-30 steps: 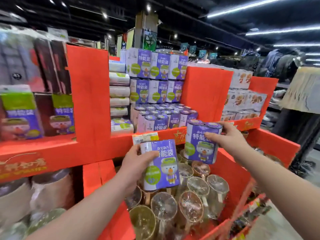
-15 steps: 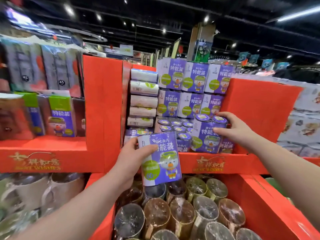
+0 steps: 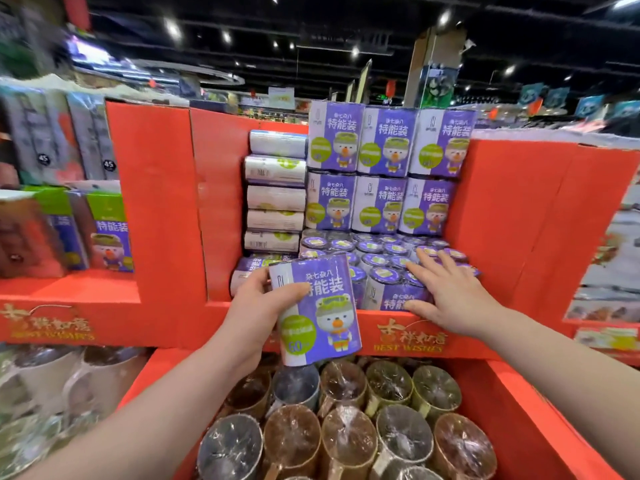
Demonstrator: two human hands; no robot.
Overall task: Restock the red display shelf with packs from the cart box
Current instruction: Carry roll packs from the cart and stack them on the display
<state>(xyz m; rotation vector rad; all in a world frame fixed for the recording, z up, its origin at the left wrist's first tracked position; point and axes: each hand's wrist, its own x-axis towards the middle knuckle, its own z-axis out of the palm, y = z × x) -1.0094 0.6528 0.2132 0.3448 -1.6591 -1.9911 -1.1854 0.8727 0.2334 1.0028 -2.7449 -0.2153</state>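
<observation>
My left hand (image 3: 254, 306) grips a purple and white pack (image 3: 320, 313) with a cartoon duck, upright, in front of the red display shelf (image 3: 159, 202). My right hand (image 3: 446, 289) lies flat with straight fingers on a pack (image 3: 394, 299) standing at the front right of the shelf bay. Behind it stand several more packs with round tops showing. Two rows of purple packs (image 3: 384, 171) are stacked at the back. The cart box is out of view.
White rolls (image 3: 275, 199) are stacked sideways on the bay's left. A red bin (image 3: 526, 403) below holds several wrapped mugs (image 3: 349, 431). Boxed goods (image 3: 107, 230) fill the left shelf bay; more boxes sit at far right.
My right hand has set its pack down on the shelf and let go, now resting flat on it. My left hand keeps its pack, held slightly lower and nearer the shelf front.
</observation>
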